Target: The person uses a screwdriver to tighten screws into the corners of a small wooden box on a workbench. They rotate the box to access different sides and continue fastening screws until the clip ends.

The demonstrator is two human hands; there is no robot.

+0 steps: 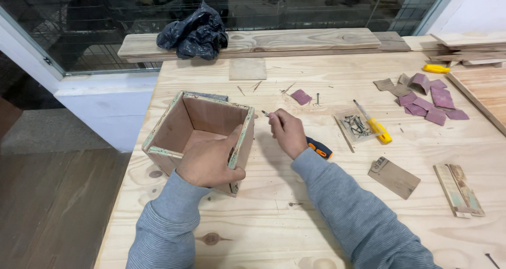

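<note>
On the plywood table (327, 206), left hand (210, 163) grips the wooden box (200, 137) corner, right hand (287, 133) apparently pinching a screw (265, 112) beside it.

Open-topped plywood box (200, 137) sits upright; small screw (265, 112) beside its rim.

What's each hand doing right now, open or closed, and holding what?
Left hand: closed over the near corner of the open wooden box.
Right hand: closed, pinching a small screw at the fingertips; an orange-and-black handle shows beneath it.

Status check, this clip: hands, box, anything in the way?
Left hand gripping wooden box wall. Right hand pinching nail beside box, tool handle beneath. Nothing between them.
</note>
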